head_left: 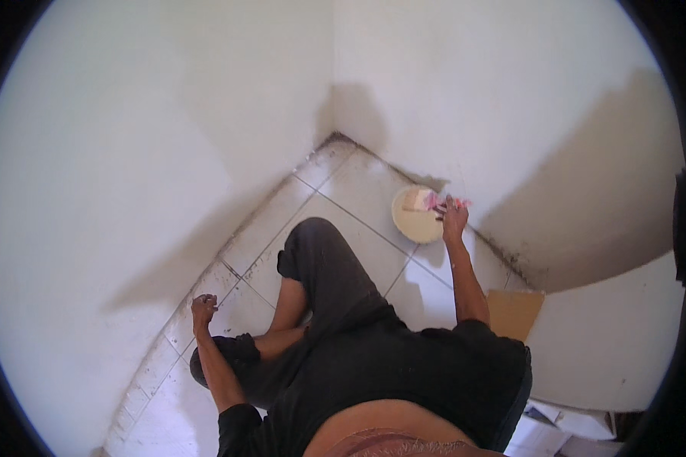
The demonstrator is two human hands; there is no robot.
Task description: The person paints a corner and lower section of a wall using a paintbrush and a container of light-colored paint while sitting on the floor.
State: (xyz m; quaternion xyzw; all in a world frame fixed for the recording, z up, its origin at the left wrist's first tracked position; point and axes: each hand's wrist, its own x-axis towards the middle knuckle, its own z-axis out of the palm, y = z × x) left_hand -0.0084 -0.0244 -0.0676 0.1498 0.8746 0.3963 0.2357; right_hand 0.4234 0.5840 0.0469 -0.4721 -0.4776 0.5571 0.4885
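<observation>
My right hand (455,221) is closed around the pink handle of a wide paintbrush (421,201). The brush's pale bristles are over the round cream-coloured tub (413,228), near its far rim. Pale paint or a similar liquid seems to fill the tub, which stands on the floor by the right wall. Away to the left, my left hand (203,311) hangs near the base of the left wall with its fingers loosely curled and a gap at the thumb. Nothing can be made out in it.
Two white walls (229,99) meet in a corner ahead, with dark grime along their base. Pale floor tiles (358,183) lie between them. My bent leg (324,259) is left of the tub. A brown cardboard piece (514,314) lies beside my right elbow; white boxes (560,426) are behind right.
</observation>
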